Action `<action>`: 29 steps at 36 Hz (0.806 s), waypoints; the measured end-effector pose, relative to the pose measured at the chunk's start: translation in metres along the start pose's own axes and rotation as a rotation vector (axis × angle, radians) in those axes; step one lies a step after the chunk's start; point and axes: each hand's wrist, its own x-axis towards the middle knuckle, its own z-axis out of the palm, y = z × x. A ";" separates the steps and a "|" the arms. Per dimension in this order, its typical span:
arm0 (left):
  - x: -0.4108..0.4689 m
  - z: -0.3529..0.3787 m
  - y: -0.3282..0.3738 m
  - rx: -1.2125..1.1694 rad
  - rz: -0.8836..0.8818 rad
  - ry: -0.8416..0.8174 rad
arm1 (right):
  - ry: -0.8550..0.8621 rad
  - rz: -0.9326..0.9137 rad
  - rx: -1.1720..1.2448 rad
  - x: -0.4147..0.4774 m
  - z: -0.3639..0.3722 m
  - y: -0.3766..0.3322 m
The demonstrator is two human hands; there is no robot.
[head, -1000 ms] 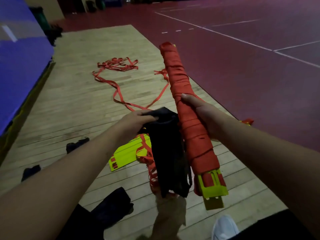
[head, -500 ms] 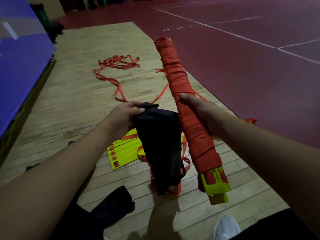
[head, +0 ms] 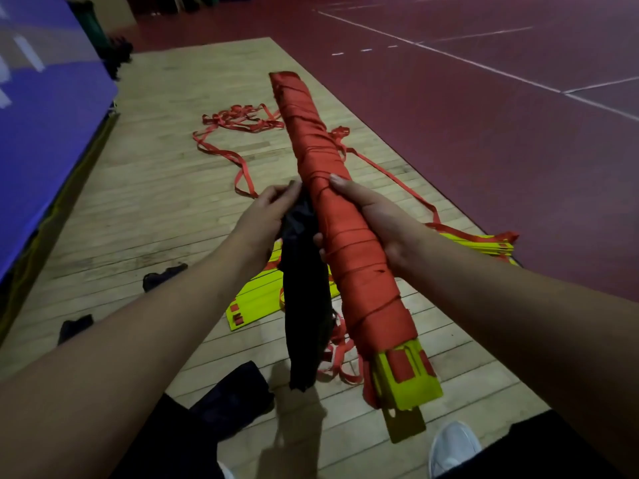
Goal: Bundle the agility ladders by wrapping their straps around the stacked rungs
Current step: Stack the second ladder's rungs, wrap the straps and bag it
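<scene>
Your right hand (head: 377,219) has the wrapped bundle (head: 345,229) clamped about halfway along its length. The thumb hooks under its left side and the fingers lie over the top. The bundle hangs in the air, slanting away from you, with the yellow rung ends (head: 408,378) poking out at its near end.

It should handle as a stiff, fairly light bar, since the stacked plastic rungs give it a rigid core. The wound red strap gives you a soft, grippy skin. Mid-length is probably the balance point, so keep your grip there, across the windings. Gripping along them could drag a turn loose.

Just left of the bundle, your left hand (head: 266,216) pinches the top edge of a black cloth bag (head: 304,305), fingertips drawn together on the fabric. The bag is limp and hangs straight down, so it likely needs holding at its mouth.

Below the bundle, a second stack of yellow rungs (head: 256,302) lies on the wooden floor (head: 155,202). Beyond it, loose red straps (head: 242,119) trail in floppy tangles that may snag.
</scene>
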 end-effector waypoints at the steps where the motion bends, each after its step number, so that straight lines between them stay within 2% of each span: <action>1: -0.001 -0.004 0.000 -0.013 -0.073 -0.049 | -0.001 -0.012 0.010 0.001 0.000 -0.002; 3: -0.011 -0.009 0.000 -0.077 -0.220 -0.219 | -0.003 -0.035 0.037 0.003 0.001 -0.007; 5: -0.016 -0.016 -0.006 -0.032 -0.304 -0.360 | 0.015 -0.075 0.098 0.004 0.001 -0.015; 8: -0.027 -0.032 -0.013 0.350 -0.406 -0.615 | 0.062 -0.130 0.156 0.006 -0.004 -0.024; 10: -0.027 -0.038 -0.017 0.578 -0.451 -0.660 | 0.093 -0.142 0.151 0.006 -0.011 -0.027; 12: -0.028 -0.038 -0.017 0.603 -0.396 -0.526 | 0.127 -0.153 0.121 0.006 -0.017 -0.027; 13: -0.027 -0.036 -0.016 0.534 -0.359 -0.453 | 0.137 -0.157 0.100 0.006 -0.019 -0.026; 20: -0.016 -0.028 0.012 -0.140 -0.169 -0.128 | 0.112 -0.049 -0.052 0.001 -0.026 -0.008; 24: -0.009 -0.019 0.011 -0.209 -0.101 0.018 | 0.017 0.061 -0.090 0.001 -0.012 0.004; 27: -0.006 -0.013 0.007 -0.161 -0.034 0.097 | -0.041 0.090 -0.110 0.006 0.001 0.011; 29: -0.005 -0.012 0.004 -0.137 -0.052 0.142 | -0.070 0.090 -0.110 0.010 0.008 0.012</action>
